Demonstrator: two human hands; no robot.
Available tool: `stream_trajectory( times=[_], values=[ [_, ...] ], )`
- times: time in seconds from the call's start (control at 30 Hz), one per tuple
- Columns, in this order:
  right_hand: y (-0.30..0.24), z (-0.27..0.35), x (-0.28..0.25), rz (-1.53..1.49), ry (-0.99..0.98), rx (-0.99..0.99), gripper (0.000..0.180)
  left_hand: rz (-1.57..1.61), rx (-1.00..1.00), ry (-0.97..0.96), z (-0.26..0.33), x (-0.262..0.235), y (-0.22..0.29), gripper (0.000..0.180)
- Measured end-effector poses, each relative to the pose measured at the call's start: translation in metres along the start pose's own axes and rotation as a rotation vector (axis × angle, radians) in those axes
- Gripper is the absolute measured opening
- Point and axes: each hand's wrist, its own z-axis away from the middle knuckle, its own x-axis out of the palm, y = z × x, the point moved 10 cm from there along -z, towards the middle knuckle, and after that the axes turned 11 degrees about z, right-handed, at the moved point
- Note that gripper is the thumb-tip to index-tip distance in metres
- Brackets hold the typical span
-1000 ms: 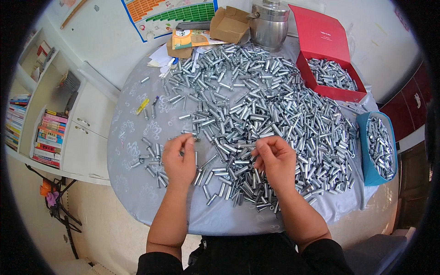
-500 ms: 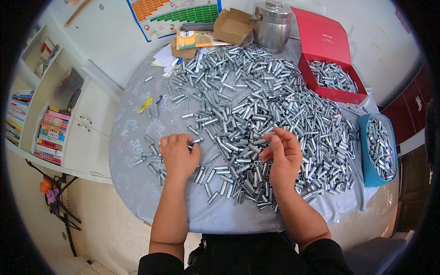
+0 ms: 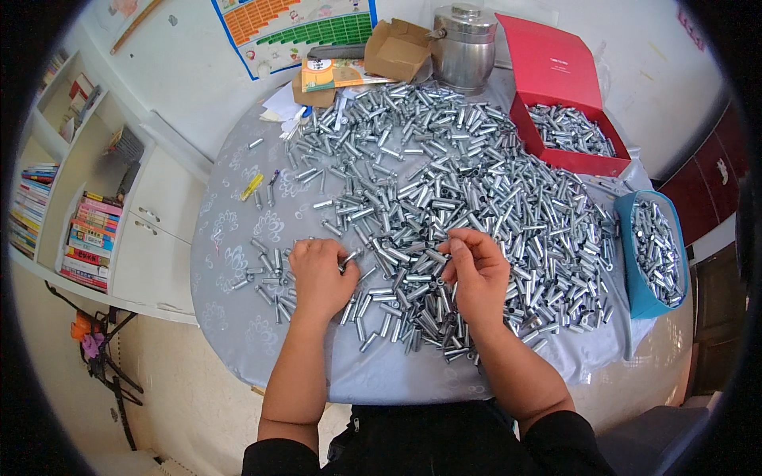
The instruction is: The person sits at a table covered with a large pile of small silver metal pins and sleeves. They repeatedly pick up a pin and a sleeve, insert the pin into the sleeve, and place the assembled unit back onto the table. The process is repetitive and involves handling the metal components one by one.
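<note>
Both hands had moved closer together over the heap of metal tubes (image 3: 444, 182) on the table (image 3: 230, 317) since half a second before. The left hand (image 3: 317, 274) was closed on a tube (image 3: 349, 258), its long axis slanting up toward the right. The right hand (image 3: 476, 274) curled at the pile's near edge; whether it gripped anything could not be told.

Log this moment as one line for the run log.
left hand: closed on a metal tube | right hand: fingering the tube pile | table | red box | blue box
</note>
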Motion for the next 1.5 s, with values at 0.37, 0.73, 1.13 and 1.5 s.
stream_trajectory(
  times=[0.37, 0.73, 1.13, 1.5],
  values=[
    [-0.004, 0.008, 0.025, 0.355, -0.186, -0.146, 0.018, 0.741, 0.277, -0.068, 0.017, -0.002, 0.068, 0.017],
    [0.001, 0.009, 0.034, 0.380, -0.345, -0.124, 0.016, 0.824, 0.320, 0.053, 0.017, -0.010, 0.072, 0.021],
    [-0.014, 0.008, 0.031, 0.181, -0.273, -0.153, 0.016, 1.363, -0.171, -0.153, 0.023, 0.032, 0.033, 0.022],
    [-0.009, 0.008, 0.028, 0.243, -0.275, -0.022, 0.020, 1.444, -0.212, -0.154, 0.023, 0.036, 0.031, 0.022]
  ],
)
